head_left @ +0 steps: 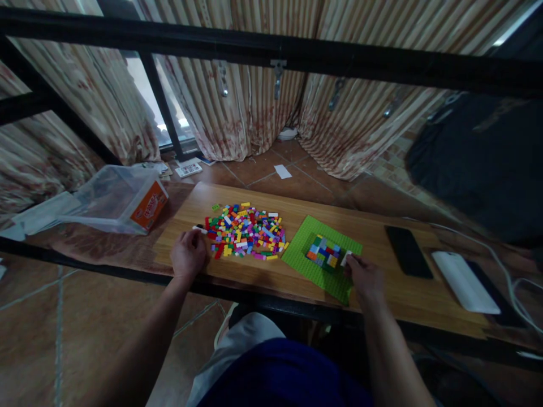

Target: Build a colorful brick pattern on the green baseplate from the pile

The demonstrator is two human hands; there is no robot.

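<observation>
A heap of small toy bricks [246, 233] in many colours is spread over the wooden board. At its left edge is my left hand [189, 252], its fingers curled in; a white piece with a dark part [199, 229] shows just beyond the fingertips, and I cannot tell if they grip it. To the right of the heap lies a green studded baseplate [302, 233], set at an angle. On it stands a low block of multicoloured bricks [324, 252]. My right hand [368, 278] pinches a white brick [346, 258] beside that block's right side, over the plate.
An open clear plastic box [114, 198] with an orange label stands at the left. Right of the baseplate lie a black phone [408, 251] and a white slab-like device [465, 281], with a white cable [507, 271] nearby. A dark metal bar [254, 42] crosses beyond the table.
</observation>
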